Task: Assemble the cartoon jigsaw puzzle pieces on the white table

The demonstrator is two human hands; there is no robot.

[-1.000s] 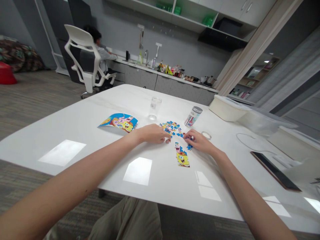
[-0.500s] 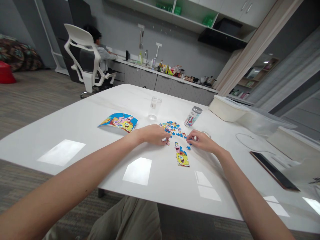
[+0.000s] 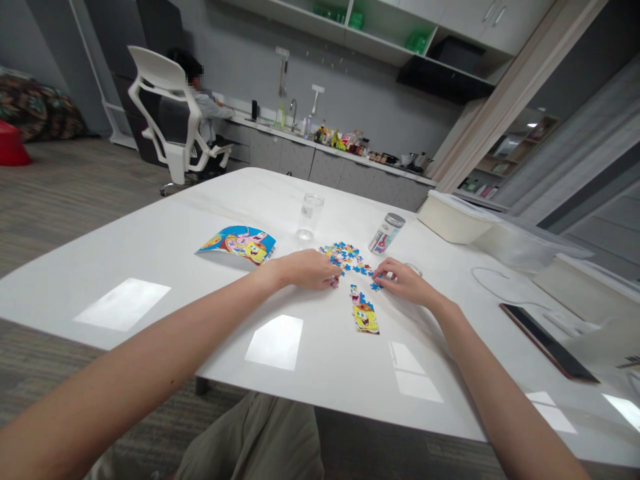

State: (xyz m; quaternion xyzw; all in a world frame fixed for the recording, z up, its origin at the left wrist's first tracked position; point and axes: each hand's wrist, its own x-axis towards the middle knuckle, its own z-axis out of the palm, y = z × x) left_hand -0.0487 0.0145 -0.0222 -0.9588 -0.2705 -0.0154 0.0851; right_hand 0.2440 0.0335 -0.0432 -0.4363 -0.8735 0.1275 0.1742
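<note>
My left hand (image 3: 316,269) rests on the table with its fingers curled on a small pinkish-brown puzzle piece (image 3: 335,283). My right hand (image 3: 404,280) is closed in a pinch, thumb and fingertips on a blue puzzle piece (image 3: 377,287); the fingers partly hide it. Between and beyond the hands lies a loose pile of puzzle pieces (image 3: 344,255), mostly blue with yellow, pink and red. Nearer to me is a joined strip of puzzle (image 3: 365,316) with a yellow and a pink cartoon figure, touched by neither hand.
A curved picture sheet (image 3: 237,243) lies left of my left hand. Behind the pile stand a clear jar (image 3: 309,217) and a silver-lidded canister (image 3: 386,233). Plastic bins (image 3: 457,217), a cable and a dark flat device (image 3: 547,341) are right. A person sits at the far counter.
The blue piece by my right fingertips has shifted slightly away from me, toward the pile. The piece at my left fingers has turned a little. Both arms stay nearly in place.
</note>
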